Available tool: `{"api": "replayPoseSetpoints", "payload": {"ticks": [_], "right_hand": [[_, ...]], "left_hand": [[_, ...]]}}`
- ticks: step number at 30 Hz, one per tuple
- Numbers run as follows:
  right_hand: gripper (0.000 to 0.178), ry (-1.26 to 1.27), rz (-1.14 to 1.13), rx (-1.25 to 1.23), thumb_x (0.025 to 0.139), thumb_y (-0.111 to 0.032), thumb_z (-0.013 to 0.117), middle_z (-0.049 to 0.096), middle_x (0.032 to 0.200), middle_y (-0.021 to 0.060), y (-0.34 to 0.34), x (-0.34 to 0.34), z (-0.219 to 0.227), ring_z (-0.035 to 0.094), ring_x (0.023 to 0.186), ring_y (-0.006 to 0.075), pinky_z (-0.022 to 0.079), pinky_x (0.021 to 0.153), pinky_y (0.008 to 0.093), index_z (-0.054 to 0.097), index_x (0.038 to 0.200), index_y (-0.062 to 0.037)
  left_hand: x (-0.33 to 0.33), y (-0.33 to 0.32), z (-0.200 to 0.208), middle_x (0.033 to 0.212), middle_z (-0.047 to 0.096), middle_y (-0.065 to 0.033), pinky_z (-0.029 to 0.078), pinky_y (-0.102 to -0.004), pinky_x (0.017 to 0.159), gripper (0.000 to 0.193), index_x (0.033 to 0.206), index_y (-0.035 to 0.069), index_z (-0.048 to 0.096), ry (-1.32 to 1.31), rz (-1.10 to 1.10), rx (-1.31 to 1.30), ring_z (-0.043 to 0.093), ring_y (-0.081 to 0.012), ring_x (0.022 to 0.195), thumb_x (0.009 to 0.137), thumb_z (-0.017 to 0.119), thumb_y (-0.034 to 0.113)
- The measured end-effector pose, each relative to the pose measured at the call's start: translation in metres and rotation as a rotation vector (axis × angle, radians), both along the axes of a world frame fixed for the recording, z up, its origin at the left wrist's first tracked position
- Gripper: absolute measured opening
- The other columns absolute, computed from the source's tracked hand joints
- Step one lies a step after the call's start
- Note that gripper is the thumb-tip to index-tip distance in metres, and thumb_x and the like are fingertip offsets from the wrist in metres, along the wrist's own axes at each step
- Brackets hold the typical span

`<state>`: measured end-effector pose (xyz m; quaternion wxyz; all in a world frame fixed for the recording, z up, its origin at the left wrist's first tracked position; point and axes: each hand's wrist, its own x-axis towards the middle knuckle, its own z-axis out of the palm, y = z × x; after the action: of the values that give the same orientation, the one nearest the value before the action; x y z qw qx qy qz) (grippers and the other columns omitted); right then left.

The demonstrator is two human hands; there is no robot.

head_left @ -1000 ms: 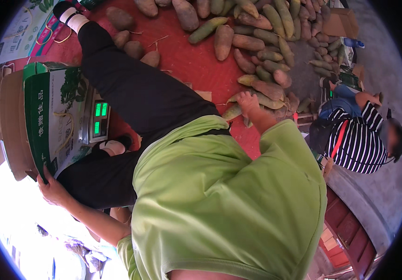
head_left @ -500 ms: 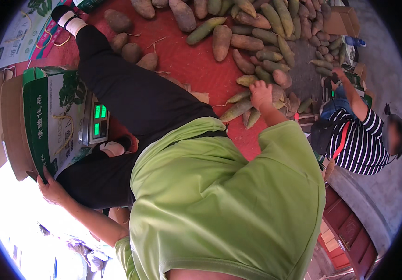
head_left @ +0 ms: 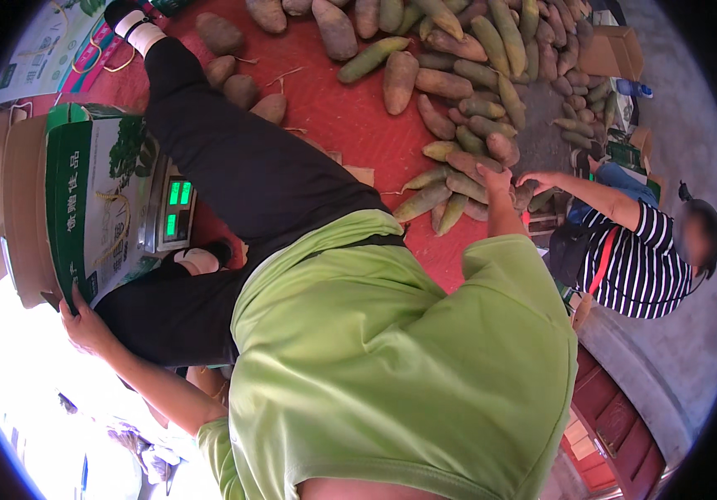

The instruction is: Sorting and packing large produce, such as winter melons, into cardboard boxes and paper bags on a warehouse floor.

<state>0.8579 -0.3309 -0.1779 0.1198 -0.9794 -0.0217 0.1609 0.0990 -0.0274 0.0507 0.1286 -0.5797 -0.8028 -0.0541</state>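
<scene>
My left hand (head_left: pixel 85 327) grips the lower edge of a green and white carton (head_left: pixel 104 208), fingers closed on its cardboard. This carton, with a rope handle, stands on a scale (head_left: pixel 173 208) with lit green digits. On the far side of the red mat, my right hand (head_left: pixel 498 178) is at the end of a long brownish radish (head_left: pixel 468 163), with fingers bent around it; the grip is partly hidden. Green radishes (head_left: pixel 422 201) lie just below and beside that hand. A co-worker's hand (head_left: pixel 539 180) reaches in from the right, close to mine.
A large pile of green and reddish-brown roots (head_left: pixel 487 50) covers the back of the red mat (head_left: pixel 325 100). Several rounder roots (head_left: pixel 219 33) lie near my outstretched leg. An open brown box (head_left: pixel 612 52) stands back right. A co-worker in stripes (head_left: pixel 637 258) is at the right.
My right hand has shifted slightly right, uncovering the brownish radish. The co-worker's arm has stretched leftward toward my hand. My left hand stays on the carton.
</scene>
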Motion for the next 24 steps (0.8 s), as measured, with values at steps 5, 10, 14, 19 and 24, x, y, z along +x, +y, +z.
{"api": "replayPoseSetpoints", "payload": {"ticks": [5,10,14,19,24], "right_hand": [[0.097,0.041,-0.196,0.172,0.054,-0.036,0.086,0.049,0.127,0.0233,-0.018,0.024,0.001,0.048,0.12,0.0332,0.039,0.1,0.0405,0.041,0.131,0.0031],[0.092,-0.214,0.48,-0.111,0.05,-0.026,0.087,0.045,0.124,0.0213,0.086,-0.078,0.074,0.043,0.116,0.0392,0.036,0.1,0.0438,0.045,0.129,-0.0084],[0.082,-0.35,0.828,0.144,0.049,-0.024,0.086,0.048,0.116,0.0184,0.138,-0.099,0.081,0.043,0.11,0.0385,0.035,0.097,0.0436,0.05,0.121,-0.0079],[0.077,-0.29,1.05,0.641,0.05,-0.023,0.086,0.049,0.114,0.0168,0.26,-0.159,0.144,0.045,0.11,0.0355,0.037,0.095,0.0427,0.051,0.117,-0.007],[0.078,-0.265,1.263,1.164,0.052,-0.022,0.086,0.05,0.111,0.0134,0.371,-0.263,0.227,0.048,0.11,0.0291,0.04,0.094,0.0383,0.051,0.119,-0.0058]], "left_hand": [[0.008,0.0,0.001,0.09,0.067,-0.0106,0.047,-0.0406,0.066,0.04,0.101,0.015,0.067,-0.033,0.011,-0.027,0.063,-0.0303,0.08,0.085,0.057,0.05],[-0.002,-0.003,0.001,0.098,0.066,-0.0107,0.047,-0.0411,0.073,0.041,0.104,0.013,0.065,0.043,0.053,-0.007,0.063,-0.0322,0.089,0.085,0.058,0.049],[0.013,-0.001,0.002,0.092,0.066,-0.0151,0.047,-0.0442,0.069,0.034,0.098,0.012,0.065,-0.015,-0.013,-0.027,0.062,-0.0344,0.083,0.086,0.06,0.042],[0.032,-0.003,0.014,0.082,0.065,-0.0101,0.047,-0.0426,0.061,0.026,0.091,0.013,0.065,0.015,-0.029,0.017,0.063,-0.0319,0.076,0.086,0.06,0.039],[0.039,-0.009,0.023,0.081,0.065,-0.008,0.047,-0.042,0.061,0.024,0.089,0.013,0.064,0.003,-0.028,0.049,0.063,-0.0313,0.075,0.087,0.059,0.037]]}}
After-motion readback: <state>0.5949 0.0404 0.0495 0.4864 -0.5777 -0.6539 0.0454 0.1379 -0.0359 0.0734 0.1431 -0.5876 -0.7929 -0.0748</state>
